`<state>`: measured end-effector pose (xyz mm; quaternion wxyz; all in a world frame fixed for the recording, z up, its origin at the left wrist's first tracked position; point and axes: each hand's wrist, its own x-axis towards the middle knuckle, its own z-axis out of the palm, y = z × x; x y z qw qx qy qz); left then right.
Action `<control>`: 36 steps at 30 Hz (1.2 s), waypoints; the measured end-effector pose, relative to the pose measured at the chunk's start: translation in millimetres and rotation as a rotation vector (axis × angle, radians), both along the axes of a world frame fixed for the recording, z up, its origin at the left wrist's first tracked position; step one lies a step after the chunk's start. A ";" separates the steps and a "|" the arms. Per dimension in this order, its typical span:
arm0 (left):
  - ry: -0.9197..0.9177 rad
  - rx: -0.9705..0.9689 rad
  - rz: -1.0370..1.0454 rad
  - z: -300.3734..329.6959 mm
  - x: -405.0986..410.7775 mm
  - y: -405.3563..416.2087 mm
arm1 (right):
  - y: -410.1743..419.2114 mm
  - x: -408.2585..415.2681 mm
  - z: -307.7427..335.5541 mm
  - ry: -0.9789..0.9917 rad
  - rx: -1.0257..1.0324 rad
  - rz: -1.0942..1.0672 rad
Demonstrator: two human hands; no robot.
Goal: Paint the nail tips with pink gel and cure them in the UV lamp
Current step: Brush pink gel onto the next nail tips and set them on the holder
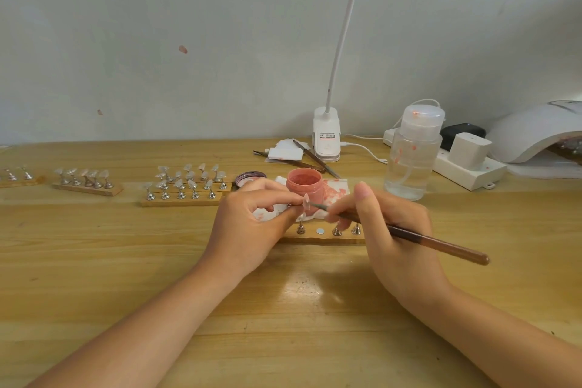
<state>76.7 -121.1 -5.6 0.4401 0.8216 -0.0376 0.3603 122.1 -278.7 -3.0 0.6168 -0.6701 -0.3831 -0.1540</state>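
Pinching nail tip (306, 201); brush (409, 235) seemingly touching

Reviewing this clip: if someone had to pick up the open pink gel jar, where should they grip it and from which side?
Grip the pink gel jar round its side wall below the rim, probably from behind or its left. It stands upright with no lid, so fingers over the top would touch gel, and the left hand and brush crowd its front.

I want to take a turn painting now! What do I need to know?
Left hand pinches one nail tip on its stand. Right hand holds the brush, bristles at that tip.
The open pink gel jar is just behind the hands; its lid lies to its left.
Wooden strips of clear-looking tips wait on the left. The UV lamp is far right.
Left to do: finish this tip, paint the others, cure.
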 end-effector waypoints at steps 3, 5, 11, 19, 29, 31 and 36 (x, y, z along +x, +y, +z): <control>-0.005 -0.009 0.005 0.1 0.6 -0.3 | -2.0 -0.5 -0.1 0.015 0.035 0.013; -0.004 0.002 -0.003 0.0 0.7 0.0 | -1.0 0.1 0.9 -0.033 0.019 0.000; -0.021 -0.002 -0.012 1.1 -0.4 -1.0 | -1.1 -0.5 0.6 0.005 0.047 0.021; -0.014 -0.002 -0.006 0.3 0.3 0.0 | -0.5 -1.5 0.8 -0.002 0.049 0.030; -0.017 0.030 0.007 0.1 0.4 -0.1 | 0.5 -0.2 0.7 -0.093 -0.023 -0.005; -0.018 0.014 0.010 -0.2 0.2 0.0 | 0.4 0.2 -0.3 -0.055 -0.027 0.009; -0.024 0.010 0.007 1.3 -0.7 0.1 | -1.0 -0.7 1.0 -0.050 0.058 0.023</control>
